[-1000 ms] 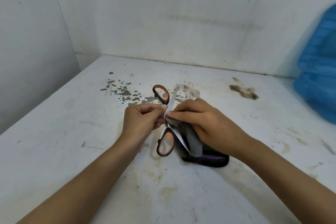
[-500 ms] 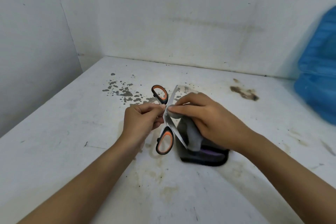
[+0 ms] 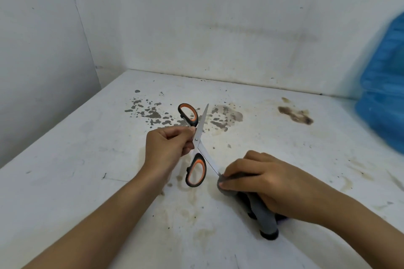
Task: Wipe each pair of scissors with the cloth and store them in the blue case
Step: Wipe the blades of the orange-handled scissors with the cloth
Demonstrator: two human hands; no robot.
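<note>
The scissors (image 3: pixel 197 144) are held above the middle of the surface (image 3: pixel 87 159), spread wide open into an X. One black-and-orange handle loop points away toward the wall, the other hangs toward the person; one blade rises up and away, the other slants down to the right.

The left hand (image 3: pixel 167 148) keeps them there, its fingers curled, its grip pinching the scissors just beside the pivot. The left forearm runs in from the lower left corner.

The tip of the lower blade ends in the grey cloth (image 3: pixel 227 182), which the right hand (image 3: pixel 260 183) pinches around it between thumb and fingers, a tight grip holding cloth against metal. The rest of the cloth trails down under the palm toward the person, over something dark that I cannot make out. The right forearm comes in from the lower right.

The blue case (image 3: pixel 384 102) sits at the far right edge, well apart from both hands and blurred. Dark stains mark the white surface beyond the scissors.
</note>
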